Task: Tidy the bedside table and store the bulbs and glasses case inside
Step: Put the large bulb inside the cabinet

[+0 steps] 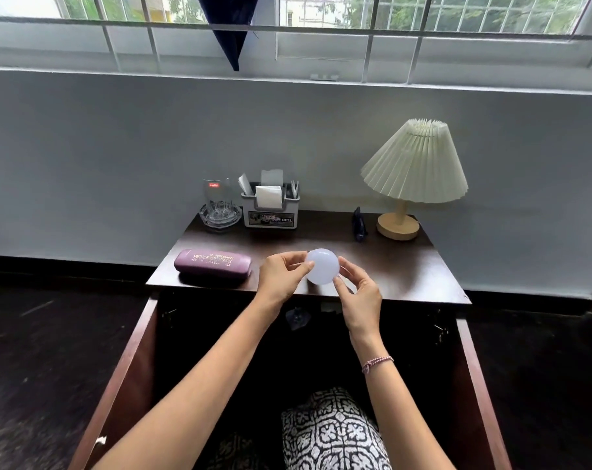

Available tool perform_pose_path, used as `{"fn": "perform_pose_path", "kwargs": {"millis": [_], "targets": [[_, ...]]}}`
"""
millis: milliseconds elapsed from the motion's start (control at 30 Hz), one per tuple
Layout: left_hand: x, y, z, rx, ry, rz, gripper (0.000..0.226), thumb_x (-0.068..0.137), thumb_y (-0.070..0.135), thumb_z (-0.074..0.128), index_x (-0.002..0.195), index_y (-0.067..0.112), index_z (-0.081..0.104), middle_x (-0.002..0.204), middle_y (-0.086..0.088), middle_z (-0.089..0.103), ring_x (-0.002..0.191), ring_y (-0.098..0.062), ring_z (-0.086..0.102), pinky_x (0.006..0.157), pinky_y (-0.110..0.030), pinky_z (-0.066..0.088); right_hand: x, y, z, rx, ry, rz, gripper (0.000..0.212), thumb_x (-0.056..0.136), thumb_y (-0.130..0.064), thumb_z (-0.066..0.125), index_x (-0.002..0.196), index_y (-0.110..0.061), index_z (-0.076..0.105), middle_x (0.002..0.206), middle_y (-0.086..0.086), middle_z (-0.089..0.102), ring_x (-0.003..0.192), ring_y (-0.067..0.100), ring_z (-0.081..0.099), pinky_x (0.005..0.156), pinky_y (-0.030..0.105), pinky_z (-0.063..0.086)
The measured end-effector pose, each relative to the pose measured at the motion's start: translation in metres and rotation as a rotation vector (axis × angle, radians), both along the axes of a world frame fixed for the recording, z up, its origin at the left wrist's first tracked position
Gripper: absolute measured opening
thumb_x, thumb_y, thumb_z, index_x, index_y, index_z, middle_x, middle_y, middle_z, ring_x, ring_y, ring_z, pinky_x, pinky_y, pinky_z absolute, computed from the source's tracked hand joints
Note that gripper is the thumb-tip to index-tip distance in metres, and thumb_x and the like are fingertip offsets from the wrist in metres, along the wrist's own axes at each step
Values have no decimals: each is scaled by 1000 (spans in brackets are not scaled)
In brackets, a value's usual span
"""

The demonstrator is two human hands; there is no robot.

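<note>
A round white bulb (323, 266) is held between both hands just above the front edge of the dark wooden bedside table (406, 266). My left hand (281, 276) pinches its left side with thumb and fingers. My right hand (357, 293) grips its right side with curled fingers. A purple glasses case (212, 263) with gold lettering lies shut on the table's front left corner. Below the tabletop both cabinet doors (131, 378) stand open; the inside is dark, with a small dark object (298, 318) faintly visible.
Along the table's back stand a drinking glass in a glass ashtray (219, 212), a grey organiser (270, 208) with tissues, a small dark figure (359, 225) and a pleated-shade lamp (413, 171). Grey wall and window lie behind. My patterned knee (331, 432) is in front.
</note>
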State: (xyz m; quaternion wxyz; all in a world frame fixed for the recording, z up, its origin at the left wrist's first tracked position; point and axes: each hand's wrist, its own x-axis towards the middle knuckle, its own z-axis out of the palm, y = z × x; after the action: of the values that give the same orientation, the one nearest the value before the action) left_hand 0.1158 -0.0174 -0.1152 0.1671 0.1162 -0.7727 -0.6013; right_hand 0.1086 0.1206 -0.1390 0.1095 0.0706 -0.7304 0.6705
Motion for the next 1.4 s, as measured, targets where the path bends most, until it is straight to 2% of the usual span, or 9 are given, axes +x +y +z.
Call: {"fn": "perform_pose_path", "kwargs": {"millis": [100,167,233,333,400,533,700,933,1400], "targets": [[7,2,-5,35,20,-31,29,81,11,70,109,4,68,105,-8,70,88,-7,63,69,1,45,9,6,-2,7,30,-1,32,84,-2,64,114,-14,65,113,1,68,104,10,64,92,20,49],[13,5,-7,64,28,-53,28,81,8,70,109,3,67,107,-11,70,89,-9,63,71,-1,46,14,10,-3,22,58,-10,33,84,-2,65,114,-13,65,112,1,67,96,-5,62,82,7,47],[19,7,-9,109,32,-78,29,82,6,69,110,1,66,109,-15,69,91,-12,63,80,-11,49,19,14,-6,31,87,-19,32,83,-1,65,114,-11,66,110,1,67,81,-17,60,72,-1,45],[32,10,-15,186,40,-121,28,83,3,67,111,1,65,110,-18,68,93,-15,64,86,-19,50,30,20,-12,3,103,5,32,83,-1,66,115,-8,65,112,2,65,76,-12,63,75,4,49],[41,12,-20,211,44,-156,29,84,2,65,113,1,64,110,-18,68,95,-15,63,85,-18,51,39,25,-17,-20,124,15,33,82,1,67,114,-6,65,113,3,64,87,-10,63,80,8,50],[59,18,-31,276,34,-181,33,85,-2,62,117,-5,60,115,-22,65,101,-20,61,95,-33,48,58,32,-29,-31,175,21,37,79,3,69,114,-8,65,115,0,63,103,-2,63,85,14,52],[78,24,-50,258,54,-227,37,84,-5,62,121,-4,58,119,-17,64,107,-20,62,99,-29,49,78,42,-54,-43,239,2,39,77,7,70,112,-10,67,117,-1,65,107,9,64,83,20,55],[83,35,-66,189,68,-273,35,85,-6,59,120,-2,60,120,-14,65,113,-21,62,102,-28,45,90,49,-72,-99,180,-52,38,76,8,70,108,-14,68,112,-7,65,102,3,65,76,15,54],[91,44,-94,226,14,-267,34,84,-3,62,118,1,62,117,-9,67,111,-14,63,99,-23,47,98,64,-97,-79,96,-13,45,77,7,70,101,-31,67,112,-1,64,101,11,67,75,16,55]]}}
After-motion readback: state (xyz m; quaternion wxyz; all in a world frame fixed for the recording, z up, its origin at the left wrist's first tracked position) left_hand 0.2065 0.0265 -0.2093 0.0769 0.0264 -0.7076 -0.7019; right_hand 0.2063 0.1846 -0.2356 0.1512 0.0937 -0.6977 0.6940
